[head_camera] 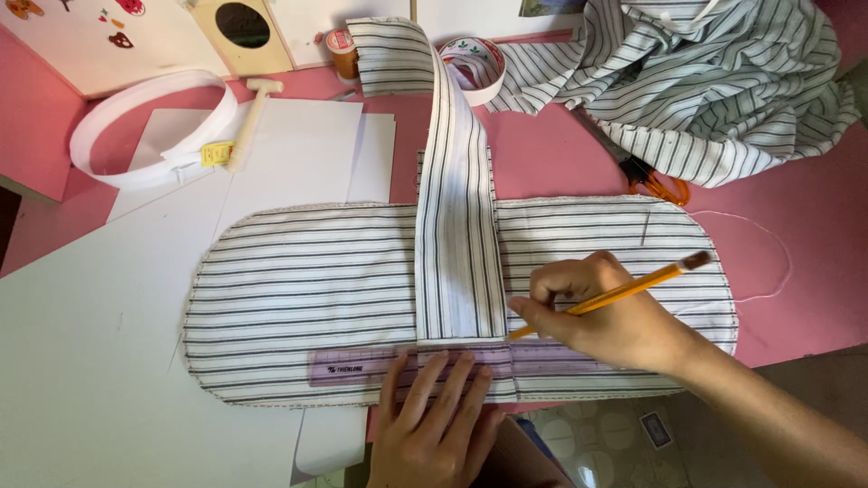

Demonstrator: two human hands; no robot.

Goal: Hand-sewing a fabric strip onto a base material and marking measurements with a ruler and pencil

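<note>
A loop of broad white band lies at the far left on the pink tabletop, a small wooden mallet beside it. Flat white paper sheets cover the left. A heap of striped white shirt cloth occupies the far right, orange-handled scissors at its edge. A tape roll stands centre back.

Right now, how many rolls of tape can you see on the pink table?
2: a wide white roll beside the striped strap, and a small orange-brown one just left of it. More may lie under the heaped shirt.
</note>
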